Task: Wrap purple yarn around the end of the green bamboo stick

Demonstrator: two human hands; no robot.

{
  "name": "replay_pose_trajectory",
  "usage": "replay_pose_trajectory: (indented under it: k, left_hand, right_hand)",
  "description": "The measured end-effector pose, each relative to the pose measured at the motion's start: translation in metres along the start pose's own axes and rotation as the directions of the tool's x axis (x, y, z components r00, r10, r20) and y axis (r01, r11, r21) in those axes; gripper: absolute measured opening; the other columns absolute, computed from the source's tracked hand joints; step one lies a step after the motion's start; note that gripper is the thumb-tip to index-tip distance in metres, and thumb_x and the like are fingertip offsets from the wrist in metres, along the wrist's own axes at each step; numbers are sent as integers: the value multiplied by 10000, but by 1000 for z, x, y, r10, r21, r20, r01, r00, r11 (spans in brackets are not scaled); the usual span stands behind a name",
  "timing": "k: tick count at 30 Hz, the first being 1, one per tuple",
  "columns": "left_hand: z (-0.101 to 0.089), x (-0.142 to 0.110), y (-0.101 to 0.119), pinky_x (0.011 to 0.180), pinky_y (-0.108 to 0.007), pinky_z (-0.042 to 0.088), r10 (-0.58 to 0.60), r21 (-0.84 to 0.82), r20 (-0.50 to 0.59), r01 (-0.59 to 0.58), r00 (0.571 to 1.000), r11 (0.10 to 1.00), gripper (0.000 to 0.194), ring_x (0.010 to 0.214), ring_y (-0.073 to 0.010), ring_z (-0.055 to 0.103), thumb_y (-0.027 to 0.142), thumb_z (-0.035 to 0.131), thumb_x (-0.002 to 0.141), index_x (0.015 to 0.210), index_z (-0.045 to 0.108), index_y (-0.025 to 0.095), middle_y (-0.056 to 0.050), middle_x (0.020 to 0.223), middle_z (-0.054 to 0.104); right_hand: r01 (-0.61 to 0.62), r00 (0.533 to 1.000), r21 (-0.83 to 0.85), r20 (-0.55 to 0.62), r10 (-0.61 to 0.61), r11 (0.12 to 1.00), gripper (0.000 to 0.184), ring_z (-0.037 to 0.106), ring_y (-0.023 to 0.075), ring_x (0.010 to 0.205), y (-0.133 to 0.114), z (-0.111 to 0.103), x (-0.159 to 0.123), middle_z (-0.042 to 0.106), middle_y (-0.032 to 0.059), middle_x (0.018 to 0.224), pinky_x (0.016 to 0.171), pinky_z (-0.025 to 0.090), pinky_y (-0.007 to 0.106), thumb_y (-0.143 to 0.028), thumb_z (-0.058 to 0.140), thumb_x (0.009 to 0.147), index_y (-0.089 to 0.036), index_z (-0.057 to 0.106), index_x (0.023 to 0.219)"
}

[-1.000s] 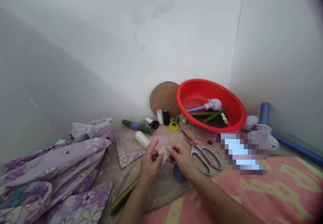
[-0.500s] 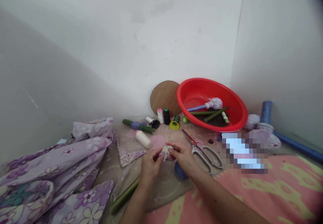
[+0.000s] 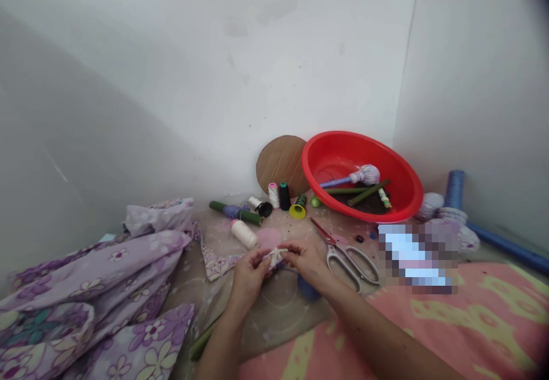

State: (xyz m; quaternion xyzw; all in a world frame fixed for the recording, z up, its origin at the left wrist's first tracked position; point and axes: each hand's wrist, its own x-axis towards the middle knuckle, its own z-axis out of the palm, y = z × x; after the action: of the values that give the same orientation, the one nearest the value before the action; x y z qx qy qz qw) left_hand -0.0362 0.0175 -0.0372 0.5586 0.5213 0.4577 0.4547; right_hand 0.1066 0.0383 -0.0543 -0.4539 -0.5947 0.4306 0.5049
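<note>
Between my two hands is a small piece of floral fabric (image 3: 277, 256), pale with purple, pinched at both sides. My left hand (image 3: 250, 270) grips its left edge between thumb and fingers. Its right edge is in the fingertips of my right hand (image 3: 302, 259). Just behind my hands lies a white spool of thread (image 3: 243, 234). A larger floral cloth scrap (image 3: 217, 263) rests left of my left hand. Scissors (image 3: 349, 257) with grey handles lie to the right, blades partly apart. A blue ball (image 3: 307, 288), perhaps thread, is partly hidden behind my right wrist.
A red basin (image 3: 418, 197) holding a cloth-headed stick and green stems leans at the back right. Several thread spools (image 3: 283, 197) stand by a cardboard disc (image 3: 281, 166). Purple floral cloth (image 3: 124, 266) is heaped left. A green stem (image 3: 201, 343) lies beside my left forearm.
My left hand has shifted slightly left, and the fabric between my hands is stretched wider and tilted differently. The view has moved a little. Both hands still hold the fabric.
</note>
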Motion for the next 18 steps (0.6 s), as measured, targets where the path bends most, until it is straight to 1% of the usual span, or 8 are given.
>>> replay_pose_trajectory:
  k: [2, 4, 7, 9, 12, 14, 16, 18]
  left_hand:
    - [1, 1, -5, 528, -217, 425, -40, -4, -6, 40, 999, 999, 351, 590, -126, 554, 293, 537, 631, 926, 577, 106, -46, 744, 638]
    - [-1, 2, -8, 513, -211, 412, -29, 90, -4, 29, 1000, 995, 290, 564, -118, 542, 287, 522, 641, 859, 604, 115, -36, 711, 633]
    - [-4, 3, -9, 471, -199, 366, 53, 292, -22, -44, 998, 955, 221, 509, -110, 511, 288, 490, 665, 742, 624, 130, -11, 600, 606]
    - [-6, 3, -8, 471, -200, 351, 111, 380, -37, -89, 993, 921, 213, 508, -113, 508, 290, 475, 676, 715, 617, 135, -4, 572, 595]
    - [-7, 1, -3, 514, -204, 363, 163, 415, -59, -124, 985, 901, 220, 556, -122, 525, 302, 463, 687, 704, 595, 127, -10, 607, 602]
    - [-7, -1, -1, 513, -203, 361, 156, 420, -70, -113, 985, 900, 238, 549, -122, 521, 322, 458, 693, 691, 579, 118, -13, 600, 593]
    - [-7, -1, -1, 495, -201, 351, 129, 430, -59, -92, 990, 898, 261, 524, -120, 512, 347, 451, 698, 679, 568, 114, -12, 576, 582]
    - [-7, 0, -3, 489, -201, 340, 95, 466, -36, -67, 995, 882, 276, 506, -120, 510, 361, 443, 705, 668, 565, 116, -10, 548, 575]
  right_hand:
    - [36, 999, -125, 2, -36, 992, 242, 543, 133, 622, 5, 0, 2, 636, 30, 714, 564, 411, 225, -160, 494, 632, -144, 642, 822]
    - [60, 998, -254, 20, -57, 965, 231, 546, 136, 638, 5, 0, 3, 640, 31, 713, 584, 404, 224, -155, 497, 639, -151, 647, 814]
    - [71, 997, -428, 68, -47, 901, 200, 547, 137, 663, -2, 0, 1, 644, 26, 709, 607, 386, 219, -153, 503, 648, -174, 657, 773]
    - [80, 996, -499, 84, -44, 863, 176, 543, 135, 665, -9, 0, 0, 641, 20, 692, 603, 373, 214, -166, 516, 651, -187, 658, 753]
    - [130, 991, -505, 96, -94, 853, 138, 531, 126, 667, -14, 1, 0, 628, 23, 712, 596, 362, 202, -177, 527, 660, -176, 651, 719]
    - [164, 985, -471, 122, -120, 867, 129, 521, 117, 659, -14, 1, 2, 619, 29, 712, 594, 361, 193, -162, 519, 666, -157, 644, 692]
    - [162, 983, -440, 148, -107, 883, 134, 511, 112, 637, -12, 1, 4, 610, 29, 678, 581, 360, 187, -143, 506, 669, -141, 639, 684]
    - [134, 983, -421, 168, -68, 897, 149, 503, 107, 610, -9, 2, 5, 603, 24, 641, 562, 356, 183, -126, 490, 669, -131, 638, 688]
